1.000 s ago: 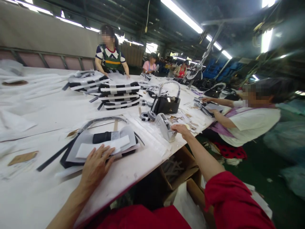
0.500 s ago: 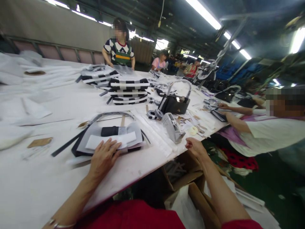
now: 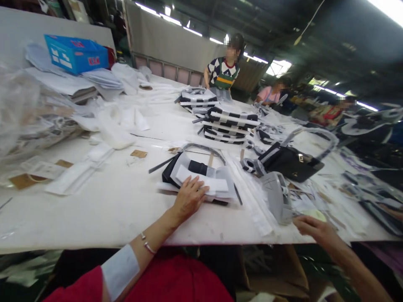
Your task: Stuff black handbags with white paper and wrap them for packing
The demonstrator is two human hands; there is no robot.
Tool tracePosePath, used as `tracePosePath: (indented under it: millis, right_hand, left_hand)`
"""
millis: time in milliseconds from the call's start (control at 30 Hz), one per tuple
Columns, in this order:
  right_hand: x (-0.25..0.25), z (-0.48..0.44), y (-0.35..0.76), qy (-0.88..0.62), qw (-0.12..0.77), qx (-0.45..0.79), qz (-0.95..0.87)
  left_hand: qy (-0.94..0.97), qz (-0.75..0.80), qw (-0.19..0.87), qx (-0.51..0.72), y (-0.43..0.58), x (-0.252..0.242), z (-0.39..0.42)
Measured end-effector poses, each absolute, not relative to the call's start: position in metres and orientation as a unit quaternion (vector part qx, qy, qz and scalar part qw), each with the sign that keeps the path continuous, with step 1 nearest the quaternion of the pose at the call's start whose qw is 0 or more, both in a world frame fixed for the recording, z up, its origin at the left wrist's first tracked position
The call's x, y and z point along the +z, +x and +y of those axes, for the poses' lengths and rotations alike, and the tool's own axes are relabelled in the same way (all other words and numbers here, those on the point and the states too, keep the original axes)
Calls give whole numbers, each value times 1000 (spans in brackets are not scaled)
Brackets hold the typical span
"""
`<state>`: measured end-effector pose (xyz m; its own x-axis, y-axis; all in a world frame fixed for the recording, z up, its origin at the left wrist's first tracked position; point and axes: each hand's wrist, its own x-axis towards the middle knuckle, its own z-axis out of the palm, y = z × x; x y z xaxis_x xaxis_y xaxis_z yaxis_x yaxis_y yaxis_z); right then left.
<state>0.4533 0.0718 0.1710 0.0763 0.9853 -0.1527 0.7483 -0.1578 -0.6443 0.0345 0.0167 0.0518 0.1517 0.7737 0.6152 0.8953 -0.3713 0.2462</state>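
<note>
My left hand (image 3: 190, 196) lies flat with its fingers spread on a folded white sheet (image 3: 217, 184). Under the sheet is a black handbag (image 3: 170, 170) lying on its side, partly covered by grey-white wrapping. Its wrapped handle (image 3: 204, 147) arches away from me, and a dark strap sticks out at the left. My right hand (image 3: 310, 226) is closed, fingertips pressed together, just right of a grey tape dispenser (image 3: 277, 197). Whether anything is pinched in them is too small to make out.
A black handbag (image 3: 291, 161) stands upright behind the dispenser. Stacked wrapped bags (image 3: 231, 123) sit farther back. At left are a blue box (image 3: 77, 54), papers and plastic. Co-workers are across and to the right; a cardboard box (image 3: 273, 268) is below the table edge.
The camera view has swung left, bringing the blue box and plastic heap into sight. My left hand stays on the sheet over the bag; my right hand stays closed by the dispenser.
</note>
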Motion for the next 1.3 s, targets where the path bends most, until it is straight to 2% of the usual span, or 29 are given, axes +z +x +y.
tracePosePath:
  millis: [167,267,467,633,800,900,1000,1100,1167,1300]
  right_hand:
    - [241,95,312,-504,48,356,-786]
    - [254,112,235,-383,-77,366,-845]
    - [220,154,153,-255,-252,271,-893]
    - [186,180,121,-230,-322,212,-894]
    - [169,188,111,-249,-317,246,-882]
    - [165,185,105,-223,-316,145,-911]
    - [162,185,98,-134,-361,27,-923]
    - [161,194,98,-96,-377,-29,-921]
    - [165,203,105,-143,-343,-45,-927]
    - [181,205,137,-308,-170,-87,-932]
  left_hand:
    - [-755,-556,74,-340,35,49,18]
    - [-755,-555,72,-341,35,50,18]
    - [-752,-557,66,-347,35,53,16]
    - [-750,-563,48,-343,36,54,16]
    - [-753,-565,35,-337,36,53,15]
    - [-753,-562,39,-340,36,51,15]
    - [-752,-559,46,-347,36,49,17]
    - [-751,-557,57,-350,35,48,18]
    - [-752,-554,63,-351,35,49,18]
    - [-755,-554,64,-344,34,52,18]
